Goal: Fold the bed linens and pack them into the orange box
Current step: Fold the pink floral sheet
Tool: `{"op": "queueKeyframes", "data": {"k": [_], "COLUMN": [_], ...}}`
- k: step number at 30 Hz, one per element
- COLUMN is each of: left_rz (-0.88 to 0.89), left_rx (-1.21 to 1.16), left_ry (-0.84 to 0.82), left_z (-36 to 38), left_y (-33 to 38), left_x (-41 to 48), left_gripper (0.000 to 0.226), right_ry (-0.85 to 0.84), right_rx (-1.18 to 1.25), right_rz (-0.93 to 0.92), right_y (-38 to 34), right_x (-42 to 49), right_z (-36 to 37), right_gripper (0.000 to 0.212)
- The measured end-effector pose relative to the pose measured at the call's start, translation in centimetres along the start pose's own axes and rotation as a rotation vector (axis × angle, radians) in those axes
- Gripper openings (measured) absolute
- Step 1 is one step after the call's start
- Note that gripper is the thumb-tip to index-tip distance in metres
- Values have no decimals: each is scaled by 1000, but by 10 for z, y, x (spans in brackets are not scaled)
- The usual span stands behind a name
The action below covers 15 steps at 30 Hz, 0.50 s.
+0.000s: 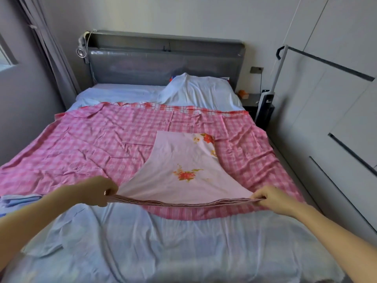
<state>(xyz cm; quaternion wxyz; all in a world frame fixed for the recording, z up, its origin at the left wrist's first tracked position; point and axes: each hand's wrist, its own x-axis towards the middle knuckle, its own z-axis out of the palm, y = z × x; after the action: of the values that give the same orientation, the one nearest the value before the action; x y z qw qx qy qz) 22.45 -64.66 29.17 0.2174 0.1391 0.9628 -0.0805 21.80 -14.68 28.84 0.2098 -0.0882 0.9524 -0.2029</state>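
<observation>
Bedroom: bed [163, 248] fills view, grey headboard [163, 64] at far end. Pink checked sheet [91, 139] spread flat across bed middle; we judge it waits its turn and serves as work surface. Floral linen [183, 172] lies on it, right of centre. Left hand [100, 190] and right hand [271, 198] wide apart, each pinching one near corner. Layered edge stretched taut between them; we judge this aligns layers before next fold. We cannot identify orange box in view.
</observation>
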Motion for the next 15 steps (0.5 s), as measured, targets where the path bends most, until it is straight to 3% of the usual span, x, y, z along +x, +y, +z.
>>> {"op": "queueKeyframes", "data": {"k": [4,9,12,14,15], "left_rz": [-36,7,9,-35,-62], "left_rx": [-198,-417,-572,-646,-694], "left_ry": [-210,-536,-474,-337,-263], "left_z": [4,10,13,21,26], "left_y": [20,36,28,25,26], "left_x": [-46,-109,-127,-124,-119], "left_gripper": [20,24,24,20,19], "right_ry": [-73,-422,-474,-365,-295], "right_rx": [75,122,211,284,308], "right_rz": [6,-11,-19,12,29], "right_y": [8,0,5,13,17], "right_x": [-51,-117,-126,-112,-102], "right_z": [15,15,5,5,9], "right_gripper": [16,54,34,10,8]}}
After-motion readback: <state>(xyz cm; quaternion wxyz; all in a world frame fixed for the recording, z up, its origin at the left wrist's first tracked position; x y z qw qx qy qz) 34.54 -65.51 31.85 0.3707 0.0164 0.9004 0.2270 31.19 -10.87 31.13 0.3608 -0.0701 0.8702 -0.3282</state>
